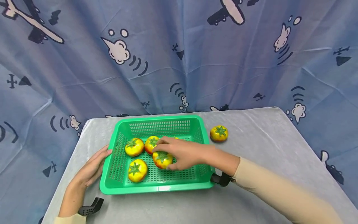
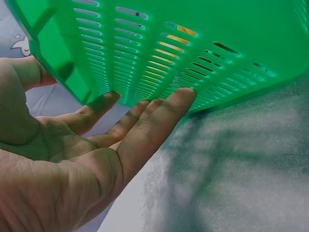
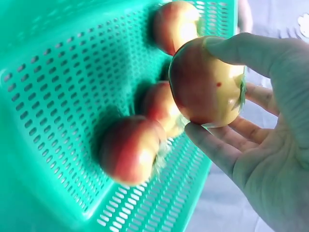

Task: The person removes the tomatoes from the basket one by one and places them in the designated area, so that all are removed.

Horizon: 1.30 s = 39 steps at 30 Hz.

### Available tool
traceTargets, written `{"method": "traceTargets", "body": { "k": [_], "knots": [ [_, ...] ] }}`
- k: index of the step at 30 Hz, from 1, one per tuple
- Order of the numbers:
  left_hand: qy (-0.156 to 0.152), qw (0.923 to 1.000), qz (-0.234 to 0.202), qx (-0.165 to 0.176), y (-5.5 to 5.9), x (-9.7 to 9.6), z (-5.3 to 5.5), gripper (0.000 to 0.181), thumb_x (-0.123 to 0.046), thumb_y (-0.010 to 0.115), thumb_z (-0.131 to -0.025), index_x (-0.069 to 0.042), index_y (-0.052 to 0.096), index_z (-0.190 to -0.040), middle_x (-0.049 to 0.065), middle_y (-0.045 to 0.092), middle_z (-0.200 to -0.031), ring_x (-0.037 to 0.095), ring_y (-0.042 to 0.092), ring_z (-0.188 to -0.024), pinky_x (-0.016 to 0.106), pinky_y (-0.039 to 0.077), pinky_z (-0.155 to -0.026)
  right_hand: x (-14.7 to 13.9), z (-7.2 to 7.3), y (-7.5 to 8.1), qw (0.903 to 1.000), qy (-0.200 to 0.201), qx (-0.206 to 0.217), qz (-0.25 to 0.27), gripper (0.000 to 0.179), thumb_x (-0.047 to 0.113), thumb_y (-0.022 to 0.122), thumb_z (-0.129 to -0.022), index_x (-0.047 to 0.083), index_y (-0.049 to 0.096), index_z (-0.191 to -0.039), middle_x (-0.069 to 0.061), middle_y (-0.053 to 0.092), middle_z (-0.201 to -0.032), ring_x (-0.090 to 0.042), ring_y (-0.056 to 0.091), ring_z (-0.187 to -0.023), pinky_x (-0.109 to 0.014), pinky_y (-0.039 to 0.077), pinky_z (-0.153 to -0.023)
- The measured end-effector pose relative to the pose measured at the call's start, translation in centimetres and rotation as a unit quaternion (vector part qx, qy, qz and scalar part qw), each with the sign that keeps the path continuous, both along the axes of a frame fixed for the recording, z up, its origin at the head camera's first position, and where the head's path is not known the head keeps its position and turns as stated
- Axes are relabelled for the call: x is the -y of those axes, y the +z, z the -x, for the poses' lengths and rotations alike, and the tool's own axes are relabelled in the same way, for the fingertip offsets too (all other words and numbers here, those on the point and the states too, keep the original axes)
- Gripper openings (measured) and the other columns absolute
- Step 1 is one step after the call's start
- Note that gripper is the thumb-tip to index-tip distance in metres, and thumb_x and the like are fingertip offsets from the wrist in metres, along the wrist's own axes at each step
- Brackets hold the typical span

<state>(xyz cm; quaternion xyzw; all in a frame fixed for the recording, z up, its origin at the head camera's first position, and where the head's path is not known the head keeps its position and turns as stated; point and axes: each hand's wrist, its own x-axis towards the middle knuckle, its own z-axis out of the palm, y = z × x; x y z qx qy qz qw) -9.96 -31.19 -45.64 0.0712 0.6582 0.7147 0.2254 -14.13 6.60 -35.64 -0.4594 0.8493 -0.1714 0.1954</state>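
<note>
In the head view, my right hand grips a yellow-red tomato with a green leafy top, inside the green basket. From the right wrist, thumb and fingers hold this tomato above the basket floor. Around it in the basket are one tomato at left, another behind, and one near the front. A sliver of one more tomato shows behind the hand. My left hand rests against the basket's outer left wall, its extended fingers touching the slots.
Outside the basket, a tomato lies to the right on the grey-covered table. A blue patterned curtain hangs behind the table. Black straps with camera mounts are on both wrists.
</note>
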Motion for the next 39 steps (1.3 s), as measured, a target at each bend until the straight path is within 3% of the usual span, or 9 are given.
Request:
{"method": "traceTargets", "body": {
  "k": [7, 15, 23, 31, 39],
  "knots": [
    [0.017, 0.9996, 0.021, 0.006, 0.2, -0.2, 0.0, 0.072, -0.033, 0.034, -0.118, 0.004, -0.003, -0.168, -0.023, 0.061, -0.137, -0.003, 0.063, -0.125, 0.022, 0.059, -0.102, -2.6, 0.2, 0.4, 0.9971, -0.038, -0.021, 0.063, 0.066, 0.021, 0.082, -0.093, 0.018, 0.054, -0.152, -0.007, 0.050, -0.152, -0.024, 0.058, -0.133, -0.042, 0.055, -0.112],
    [0.007, 0.9999, 0.009, 0.003, 0.0, 0.1, -0.3, 0.071, -0.030, 0.032, -0.118, 0.006, -0.005, -0.167, -0.022, 0.062, -0.138, -0.002, 0.064, -0.125, 0.022, 0.059, -0.101, -4.6, -0.3, 0.8, 0.9904, -0.075, -0.041, 0.109, 0.066, 0.021, 0.083, -0.092, 0.020, 0.055, -0.152, -0.005, 0.051, -0.153, -0.024, 0.057, -0.137, -0.046, 0.055, -0.113],
    [0.006, 1.0000, 0.004, 0.002, 0.1, -0.1, -0.2, 0.072, -0.030, 0.032, -0.118, 0.004, -0.007, -0.167, -0.022, 0.062, -0.138, -0.002, 0.064, -0.126, 0.023, 0.059, -0.101, -6.8, -0.7, 0.6, 0.9760, -0.130, -0.079, 0.156, 0.070, 0.022, 0.085, -0.091, 0.019, 0.054, -0.154, -0.006, 0.051, -0.154, -0.028, 0.058, -0.137, -0.049, 0.058, -0.108],
    [0.000, 1.0000, 0.000, 0.001, 0.1, -0.2, -0.1, 0.071, -0.030, 0.031, -0.118, 0.003, -0.006, -0.167, -0.020, 0.062, -0.139, 0.001, 0.064, -0.126, 0.025, 0.060, -0.102, -8.8, -1.2, -0.1, 0.9624, -0.188, -0.067, 0.184, 0.069, 0.026, 0.086, -0.090, 0.022, 0.055, -0.152, -0.003, 0.049, -0.154, -0.026, 0.054, -0.140, -0.053, 0.053, -0.113],
    [0.003, 0.9998, 0.017, 0.006, 0.2, -0.2, -0.2, 0.071, -0.032, 0.031, -0.118, 0.003, -0.007, -0.167, -0.021, 0.063, -0.137, 0.000, 0.065, -0.125, 0.024, 0.060, -0.101, -10.7, -1.8, -1.4, 0.9420, -0.246, -0.084, 0.213, 0.072, 0.021, 0.086, -0.090, 0.019, 0.053, -0.153, -0.007, 0.047, -0.154, -0.024, 0.059, -0.128, -0.042, 0.061, -0.096]
  ]
}}
